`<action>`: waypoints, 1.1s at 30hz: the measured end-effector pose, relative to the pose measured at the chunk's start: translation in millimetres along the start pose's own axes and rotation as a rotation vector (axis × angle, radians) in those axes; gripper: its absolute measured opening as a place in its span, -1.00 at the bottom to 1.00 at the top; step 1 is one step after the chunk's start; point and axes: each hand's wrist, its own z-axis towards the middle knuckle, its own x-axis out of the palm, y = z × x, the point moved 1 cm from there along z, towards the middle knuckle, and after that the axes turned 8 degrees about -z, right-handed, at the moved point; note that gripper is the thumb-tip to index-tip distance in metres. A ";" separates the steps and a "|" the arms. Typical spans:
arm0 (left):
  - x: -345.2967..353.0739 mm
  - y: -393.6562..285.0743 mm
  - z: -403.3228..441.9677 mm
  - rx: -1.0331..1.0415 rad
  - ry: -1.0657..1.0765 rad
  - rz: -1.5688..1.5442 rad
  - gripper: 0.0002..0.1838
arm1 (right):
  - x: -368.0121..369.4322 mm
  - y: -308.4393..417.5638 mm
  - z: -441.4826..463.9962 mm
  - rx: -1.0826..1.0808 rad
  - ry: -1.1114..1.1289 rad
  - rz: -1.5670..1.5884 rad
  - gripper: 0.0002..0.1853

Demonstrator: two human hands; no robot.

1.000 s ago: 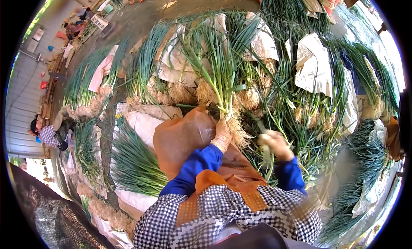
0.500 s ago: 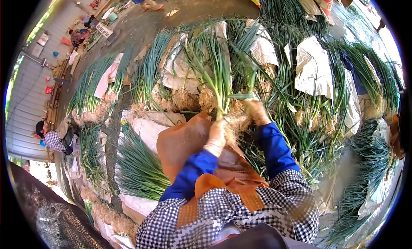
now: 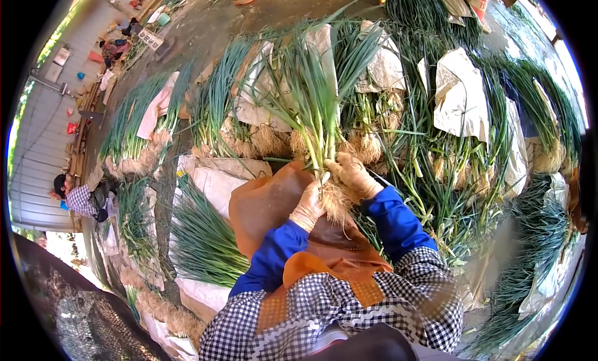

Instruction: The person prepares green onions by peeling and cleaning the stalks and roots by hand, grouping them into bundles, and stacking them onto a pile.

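A bunch of green onions (image 3: pixel 319 121) stands upright before me, leaves pointing away and pale roots hanging down over the brown apron (image 3: pixel 265 199). My left hand (image 3: pixel 309 205) is closed round the base of the stalks, just left of the roots. From the right, my right hand (image 3: pixel 352 174) grips the same bunch low on the stalks, its fingers close to those of my left hand. Part of the stalk bases is hidden behind the fingers of both hands.
More onion bundles (image 3: pixel 218 90) with pale sacks (image 3: pixel 461 96) lie in a row beyond my hands. Loose leaves (image 3: pixel 430 205) are heaped at the right. A leafy pile (image 3: pixel 202 236) rests on sacking at the left. A person (image 3: pixel 78 196) sits at the far left.
My right hand has come in from the right to the bunch beside my left hand. The bunch looks fuller. A person's legs at the top have shifted right.
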 end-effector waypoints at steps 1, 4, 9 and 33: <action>8.7 -1.0 -8.2 0.000 -0.003 0.000 -0.83 | -2.0 -1.1 2.9 -0.051 -0.056 0.011 -0.71; 16.6 -13.6 -21.0 -0.037 0.002 0.026 -0.80 | -3.4 -49.3 67.2 -0.280 -0.375 0.186 -0.67; -9.7 -23.2 -16.2 0.032 0.181 0.019 -0.79 | -15.8 -16.4 107.5 0.020 -0.551 -0.966 -0.53; -23.3 22.1 -1.2 0.051 0.035 0.084 -0.80 | -1.3 -48.7 -9.4 -0.009 0.242 1.008 -0.72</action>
